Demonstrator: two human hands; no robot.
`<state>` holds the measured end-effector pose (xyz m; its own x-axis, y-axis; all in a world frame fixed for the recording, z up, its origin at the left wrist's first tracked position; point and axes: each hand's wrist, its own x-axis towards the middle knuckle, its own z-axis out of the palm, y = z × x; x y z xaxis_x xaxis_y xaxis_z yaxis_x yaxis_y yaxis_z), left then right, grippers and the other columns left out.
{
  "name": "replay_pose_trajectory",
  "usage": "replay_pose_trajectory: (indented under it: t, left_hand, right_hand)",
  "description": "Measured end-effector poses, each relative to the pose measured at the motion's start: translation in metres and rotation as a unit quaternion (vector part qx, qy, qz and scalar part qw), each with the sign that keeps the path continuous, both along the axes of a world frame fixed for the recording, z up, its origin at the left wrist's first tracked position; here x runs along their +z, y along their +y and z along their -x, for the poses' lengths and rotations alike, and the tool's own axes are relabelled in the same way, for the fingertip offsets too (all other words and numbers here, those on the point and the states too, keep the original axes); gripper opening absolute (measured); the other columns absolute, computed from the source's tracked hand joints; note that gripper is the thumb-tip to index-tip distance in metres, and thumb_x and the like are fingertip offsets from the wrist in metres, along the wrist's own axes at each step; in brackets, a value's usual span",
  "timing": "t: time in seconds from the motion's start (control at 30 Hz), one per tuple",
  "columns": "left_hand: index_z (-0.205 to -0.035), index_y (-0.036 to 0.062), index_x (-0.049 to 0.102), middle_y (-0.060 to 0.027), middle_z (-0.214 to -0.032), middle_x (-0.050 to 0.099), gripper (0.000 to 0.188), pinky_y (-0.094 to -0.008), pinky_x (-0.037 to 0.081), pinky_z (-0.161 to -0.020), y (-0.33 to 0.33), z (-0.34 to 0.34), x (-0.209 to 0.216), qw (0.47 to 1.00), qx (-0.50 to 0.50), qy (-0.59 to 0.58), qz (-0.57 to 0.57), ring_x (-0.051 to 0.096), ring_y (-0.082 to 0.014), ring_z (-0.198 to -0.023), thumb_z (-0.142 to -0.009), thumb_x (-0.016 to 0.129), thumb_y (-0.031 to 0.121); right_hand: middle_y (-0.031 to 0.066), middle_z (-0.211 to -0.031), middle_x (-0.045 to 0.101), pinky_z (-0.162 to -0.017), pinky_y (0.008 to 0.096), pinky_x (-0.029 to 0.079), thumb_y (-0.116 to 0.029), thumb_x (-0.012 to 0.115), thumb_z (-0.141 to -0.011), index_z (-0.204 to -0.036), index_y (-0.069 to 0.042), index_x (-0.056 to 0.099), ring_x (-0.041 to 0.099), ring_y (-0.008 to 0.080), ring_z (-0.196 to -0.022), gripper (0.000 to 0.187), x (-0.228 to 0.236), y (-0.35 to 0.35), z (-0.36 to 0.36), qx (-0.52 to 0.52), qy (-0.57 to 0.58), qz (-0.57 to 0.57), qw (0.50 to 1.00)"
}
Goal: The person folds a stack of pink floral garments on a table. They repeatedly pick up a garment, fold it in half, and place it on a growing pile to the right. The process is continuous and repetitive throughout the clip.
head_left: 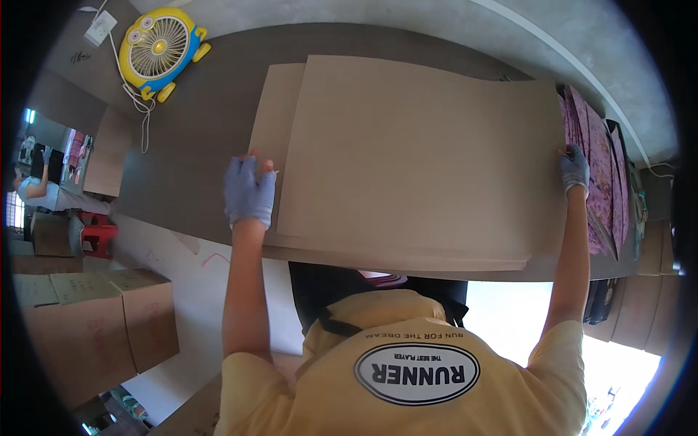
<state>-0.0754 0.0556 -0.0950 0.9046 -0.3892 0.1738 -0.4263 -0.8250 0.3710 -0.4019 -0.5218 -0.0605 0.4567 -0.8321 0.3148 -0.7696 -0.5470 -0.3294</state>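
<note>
Large flat brown cardboard sheets point(429, 160) lie stacked in front of me, the top one shifted right of a lower sheet point(276, 94) whose left strip shows. Both my hands wear blue-grey fingerless gloves. At the stack's left edge is my left hand point(249, 190), thumb and fingers apart, touching or very near the lower sheet; some fingers are blurred. My right hand point(574, 168) is closed on the right edge of the top sheet, with part of its grip hidden. The sheets rest on a dark grey table point(193, 174).
A yellow and blue cartoon-shaped fan point(158, 47) stands at the far left, its white cord trailing on the table. Pink patterned fabric pieces point(592, 152) lie beyond my right hand. Cardboard boxes point(87, 327) sit at lower left, near a red stool point(98, 236); another person point(47, 192) is farther back.
</note>
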Motion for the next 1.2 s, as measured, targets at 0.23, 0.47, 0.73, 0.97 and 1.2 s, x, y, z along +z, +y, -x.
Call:
replay_pose_trajectory:
  t: [0.23,0.47,0.73,0.97,1.2]
  left_hand:
    - [-0.099,0.0039,0.062,-0.0113,-0.081,0.059,0.035,-0.0372,0.048,-0.073,-0.004,-0.024,-0.026,0.985,0.038,0.130,0.109,0.060,-0.0266,-0.080,-0.088,0.058,0.037]
    - [-0.077,0.0063,0.058,0.0033,-0.062,0.047,0.018,-0.0248,0.041,-0.057,-0.013,-0.039,0.052,0.922,-0.189,0.251,0.225,0.047,-0.0065,-0.061,-0.086,0.063,0.022]
    - [-0.143,0.0076,0.032,-0.0232,-0.149,0.025,0.066,-0.0555,0.025,-0.107,-0.190,0.079,0.041,0.965,-0.241,-0.081,0.056,0.028,-0.0336,-0.137,-0.088,0.052,0.039]
    - [-0.137,0.0237,0.046,-0.0220,-0.152,0.022,0.058,-0.0637,0.024,-0.100,-0.230,0.077,0.011,0.980,-0.173,0.001,-0.100,0.021,-0.0400,-0.138,-0.086,0.051,0.051]
    - [-0.137,0.0265,0.046,-0.0211,-0.152,0.023,0.054,-0.0657,0.021,-0.100,-0.226,0.087,0.007,0.977,-0.133,0.005,-0.168,0.018,-0.0430,-0.138,-0.087,0.052,0.046]
  right_hand:
    - [0.0019,-0.088,0.067,-0.074,0.0281,0.050,-0.027,0.062,-0.091,-0.109,-0.002,0.063,0.063,0.0146,-0.080,0.031,0.026,0.001,0.011,0.132,-0.210,-0.391,0.886]
    - [0.0084,-0.123,0.057,-0.093,0.0257,0.043,-0.014,0.046,-0.094,-0.133,0.002,0.048,0.055,0.0136,-0.107,0.042,0.028,0.038,-0.037,0.269,-0.391,-0.429,0.769]
    - [0.0153,-0.130,0.052,-0.097,0.0316,0.041,-0.024,0.050,-0.092,-0.135,-0.018,0.051,0.052,0.0277,-0.115,0.043,0.027,0.160,-0.125,0.230,-0.204,-0.064,0.949]
    - [0.0136,-0.142,0.041,-0.099,0.0490,0.038,-0.044,0.049,-0.089,-0.135,-0.037,0.048,0.043,0.0342,-0.126,0.046,0.032,0.214,-0.138,0.216,0.066,0.017,0.974]
    - [0.0136,-0.155,0.020,-0.103,0.0728,0.016,-0.053,0.050,-0.085,-0.142,-0.038,0.036,0.017,0.0418,-0.142,0.060,0.016,0.231,-0.158,0.136,0.184,-0.056,0.972]
